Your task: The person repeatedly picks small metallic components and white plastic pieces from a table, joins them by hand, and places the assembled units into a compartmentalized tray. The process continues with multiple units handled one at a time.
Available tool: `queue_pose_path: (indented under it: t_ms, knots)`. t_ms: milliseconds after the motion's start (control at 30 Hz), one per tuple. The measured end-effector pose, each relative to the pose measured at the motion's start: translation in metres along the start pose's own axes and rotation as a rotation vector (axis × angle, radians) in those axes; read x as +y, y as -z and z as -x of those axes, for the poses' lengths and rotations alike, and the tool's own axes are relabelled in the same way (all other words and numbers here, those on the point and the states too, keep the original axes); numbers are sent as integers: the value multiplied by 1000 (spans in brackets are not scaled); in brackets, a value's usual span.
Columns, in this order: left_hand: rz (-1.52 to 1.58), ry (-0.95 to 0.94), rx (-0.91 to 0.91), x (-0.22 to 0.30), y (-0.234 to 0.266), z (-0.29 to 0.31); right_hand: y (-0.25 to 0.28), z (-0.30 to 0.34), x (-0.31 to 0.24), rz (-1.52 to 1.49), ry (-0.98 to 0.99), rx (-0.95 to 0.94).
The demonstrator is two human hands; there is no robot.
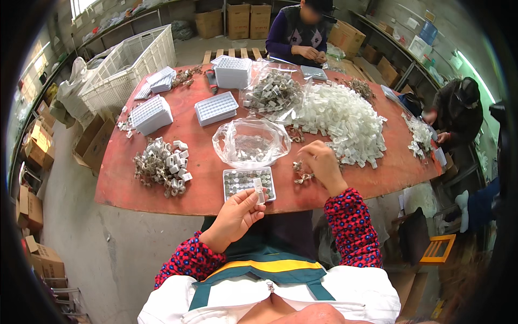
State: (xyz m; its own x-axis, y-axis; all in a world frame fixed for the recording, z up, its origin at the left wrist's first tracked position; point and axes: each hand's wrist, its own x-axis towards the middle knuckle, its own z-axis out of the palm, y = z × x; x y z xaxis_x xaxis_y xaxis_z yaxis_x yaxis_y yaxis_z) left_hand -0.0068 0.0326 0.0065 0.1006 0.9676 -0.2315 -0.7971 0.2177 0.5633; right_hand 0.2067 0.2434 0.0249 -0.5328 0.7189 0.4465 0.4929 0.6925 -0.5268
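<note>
My left hand (233, 218) pinches a small whitish, see-through plastic piece (259, 189) upright between thumb and fingers. It is held over the near right part of a white tray (273, 175) filled with small round grey-white parts. To the right, my right hand (324, 164) hovers with bent fingers drawn together beside a small heap of brownish metal clips (302, 175). Whatever its fingertips hold is too small to make out. Behind the tray lies an open clear plastic bag (251, 143) with small parts inside.
On the red table (208, 186) are a heap of white-capped metal parts (162, 164), a large pile of translucent plastic pieces (345, 121), a bag of grey-white parts (272, 92) and stacked white trays (152, 114). One person (298, 38) works across the table, another (458, 113) at the right.
</note>
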Motion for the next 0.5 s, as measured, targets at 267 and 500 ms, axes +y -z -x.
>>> queue_pose_path:
  t_ms: [267,500]
  knots:
    - [-13,-41,2,2,-10,-11,3,17,-12,440,1,-290]
    - [-49,-29,13,2,-13,-8,16,7,3,-24,-197,-346]
